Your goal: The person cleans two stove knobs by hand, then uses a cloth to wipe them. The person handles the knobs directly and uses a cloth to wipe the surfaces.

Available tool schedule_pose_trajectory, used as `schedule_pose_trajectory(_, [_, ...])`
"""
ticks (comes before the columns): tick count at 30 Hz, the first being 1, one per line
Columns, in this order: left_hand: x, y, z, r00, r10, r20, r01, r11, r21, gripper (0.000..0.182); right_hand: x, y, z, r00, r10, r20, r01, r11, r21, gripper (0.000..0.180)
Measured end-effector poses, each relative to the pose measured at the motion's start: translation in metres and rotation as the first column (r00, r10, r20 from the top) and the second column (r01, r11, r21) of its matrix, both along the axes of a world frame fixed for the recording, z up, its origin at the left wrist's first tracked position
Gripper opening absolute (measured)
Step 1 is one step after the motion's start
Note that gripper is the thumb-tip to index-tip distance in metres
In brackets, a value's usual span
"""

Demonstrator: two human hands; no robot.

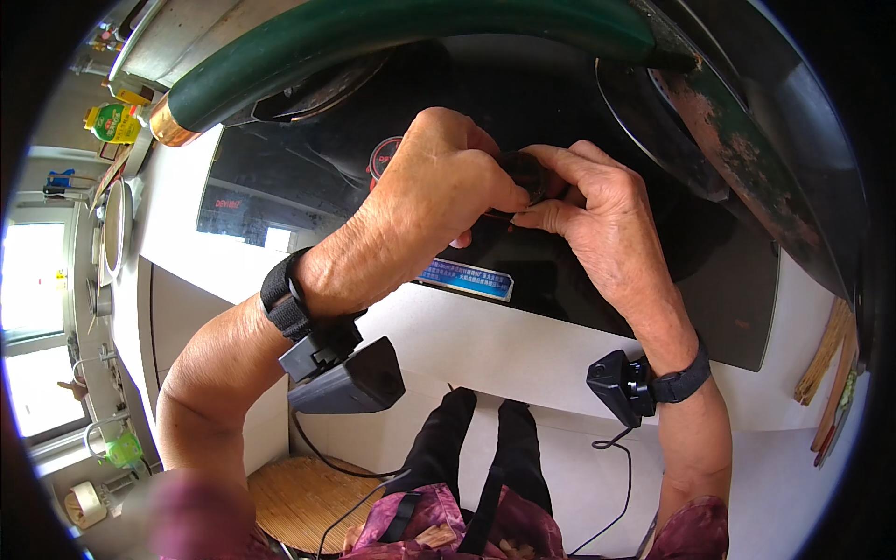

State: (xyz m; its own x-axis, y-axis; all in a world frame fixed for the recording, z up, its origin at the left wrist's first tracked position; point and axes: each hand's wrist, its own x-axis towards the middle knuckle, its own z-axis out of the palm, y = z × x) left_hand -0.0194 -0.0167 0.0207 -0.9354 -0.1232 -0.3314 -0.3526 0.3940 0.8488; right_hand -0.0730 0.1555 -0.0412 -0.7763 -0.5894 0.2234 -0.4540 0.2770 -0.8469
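Observation:
Both hands meet over the black glass cooktop [294,182]. My left hand [448,164] and my right hand [602,192] hold a small dark round part [523,175], which looks like a stove knob, from its two sides with thumbs and fingertips. Fingers cover much of it, and whether it sits on the cooktop or is lifted cannot be told. Partly behind my left hand shows a round control with a red-marked ring [386,157]. Just below the hands, a blue printed sticker [467,278] lies along the cooktop's front edge.
A thick dark green curved bar [413,28] with a copper-coloured end arches close overhead. Dark burner parts [318,91] sit at the back left. Wooden sticks [826,350] lie on the right counter. A yellow-green bottle [115,122] and a round pan [117,227] stand left.

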Motion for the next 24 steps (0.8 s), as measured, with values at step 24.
schedule_pose_trajectory(24, [0.006,-0.002,-0.012,0.997,0.061,-0.044,-0.06,0.998,0.027,0.038,-0.002,0.001,0.003,1.0,0.006,0.025,-0.007,0.999,0.037,0.05])
